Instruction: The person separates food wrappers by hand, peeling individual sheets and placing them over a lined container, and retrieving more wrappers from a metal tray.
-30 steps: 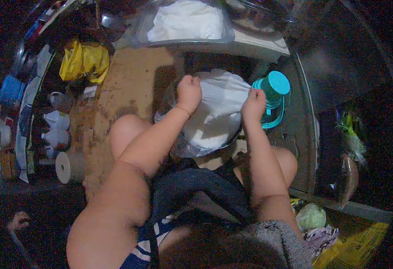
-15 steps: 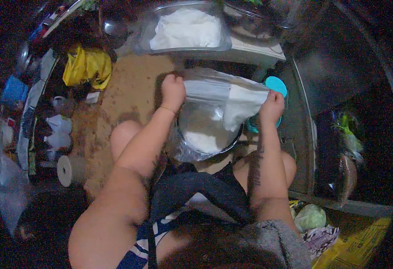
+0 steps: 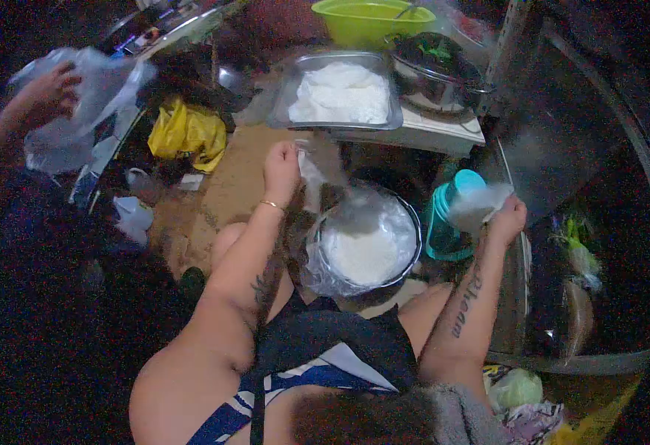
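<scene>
My left hand (image 3: 283, 174) is closed on a strip of thin, whitish sheet (image 3: 311, 172) that hangs down, blurred. Off to the right, my right hand (image 3: 509, 220) pinches another thin white piece (image 3: 481, 203), which overlaps the teal container (image 3: 443, 236) in view. Whether the two pieces still join cannot be made out. Between and below my hands stands a round bowl (image 3: 418, 248) with clear plastic (image 3: 317, 273) spilling over its left rim. White material (image 3: 366, 256), possibly powder, lies inside it.
Beyond the bowl, a clear tray (image 3: 284, 111) of white, sheet-like material sits on a white ledge (image 3: 443, 133) beside a metal pot (image 3: 436, 89). A green basin (image 3: 340, 22) stands behind. At left are a yellow bag (image 3: 188, 133) and another person's hand (image 3: 60, 89) at a plastic bag (image 3: 80, 137).
The sheet stretched between my hands now shows as separate pieces, one at each hand. My right hand has moved right and down. The view has shifted, and another person's arm appears at left.
</scene>
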Demonstrator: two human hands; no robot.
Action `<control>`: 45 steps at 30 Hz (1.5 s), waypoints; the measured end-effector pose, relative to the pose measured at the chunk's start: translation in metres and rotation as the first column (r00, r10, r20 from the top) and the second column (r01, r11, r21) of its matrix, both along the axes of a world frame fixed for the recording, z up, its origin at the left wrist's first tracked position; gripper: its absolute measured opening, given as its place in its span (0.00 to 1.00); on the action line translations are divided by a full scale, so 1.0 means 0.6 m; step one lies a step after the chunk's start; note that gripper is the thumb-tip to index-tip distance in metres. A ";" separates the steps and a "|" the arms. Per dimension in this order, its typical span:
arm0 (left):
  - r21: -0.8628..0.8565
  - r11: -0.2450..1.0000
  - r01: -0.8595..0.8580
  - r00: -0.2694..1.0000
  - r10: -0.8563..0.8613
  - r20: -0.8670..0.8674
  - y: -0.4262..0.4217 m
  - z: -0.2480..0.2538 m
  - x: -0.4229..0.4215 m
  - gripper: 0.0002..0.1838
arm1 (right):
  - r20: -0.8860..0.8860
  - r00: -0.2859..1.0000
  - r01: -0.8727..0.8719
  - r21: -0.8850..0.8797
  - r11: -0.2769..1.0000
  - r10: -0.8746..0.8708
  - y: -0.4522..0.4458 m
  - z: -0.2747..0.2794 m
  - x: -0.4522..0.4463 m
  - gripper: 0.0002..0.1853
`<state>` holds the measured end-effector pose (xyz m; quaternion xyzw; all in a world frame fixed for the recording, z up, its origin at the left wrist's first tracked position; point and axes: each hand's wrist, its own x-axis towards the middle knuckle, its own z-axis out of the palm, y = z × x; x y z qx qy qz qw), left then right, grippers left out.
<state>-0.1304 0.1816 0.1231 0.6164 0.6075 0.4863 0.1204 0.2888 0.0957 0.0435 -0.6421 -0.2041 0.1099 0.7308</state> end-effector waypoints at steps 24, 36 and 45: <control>0.228 0.864 0.448 0.783 -0.257 -0.566 -0.003 0.160 0.213 0.28 | 0.113 0.213 -0.960 -0.161 0.230 0.970 -0.048 0.005 -0.172 0.10; -0.295 0.631 0.718 0.681 -0.723 0.113 -0.064 0.020 0.116 0.15 | -0.061 0.084 -0.985 -0.155 0.073 0.995 -0.046 0.045 -0.225 0.14; -0.325 0.903 0.282 0.848 -0.393 -0.357 0.034 0.001 0.097 0.18 | -0.336 0.252 -0.957 0.052 0.285 0.907 0.001 0.038 -0.242 0.09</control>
